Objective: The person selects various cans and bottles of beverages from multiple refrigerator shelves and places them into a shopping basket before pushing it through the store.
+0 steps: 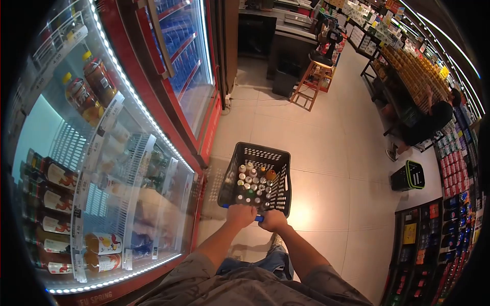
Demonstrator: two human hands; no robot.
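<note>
Both my hands grip the blue handle of a black shopping basket [280, 186] in front of me. My left hand [242, 215] closes around the handle's left part, and my right hand [273, 221] wraps its right part. Inside the basket, toward its left and middle, stand several bottles [251, 182] with mostly pale caps; one near the back looks orange. The handle's blue bar [259, 219] shows between my fists. Below it, my jeans and one shoe are partly visible.
On the left stands a lit drinks fridge [201, 188] with bottles on its shelves; another fridge [190, 61] is beyond it. A wooden stool [309, 84] is ahead. At right are a crouching person [431, 125], a second basket [408, 176] and stocked shelves [434, 239].
</note>
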